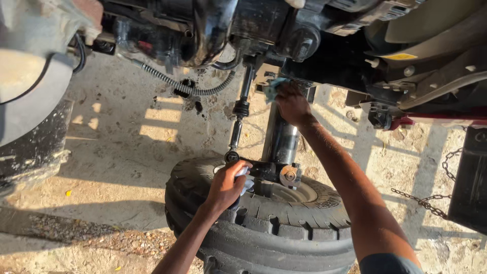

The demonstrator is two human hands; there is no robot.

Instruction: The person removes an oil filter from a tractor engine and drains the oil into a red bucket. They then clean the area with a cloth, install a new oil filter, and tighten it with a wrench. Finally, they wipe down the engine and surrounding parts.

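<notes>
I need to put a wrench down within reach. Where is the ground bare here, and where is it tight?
Bare concrete ground lies left of the tyre, below the coiled hose. Crowded: around the axle column, where the left hand and right hand work. A chain hangs on the right.

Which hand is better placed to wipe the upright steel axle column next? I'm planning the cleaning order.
Probably the right hand: it presses a crumpled blue cloth at the top of the upright steel axle column. The left hand is lower, on the black steering arm above the ribbed black tyre.
</notes>
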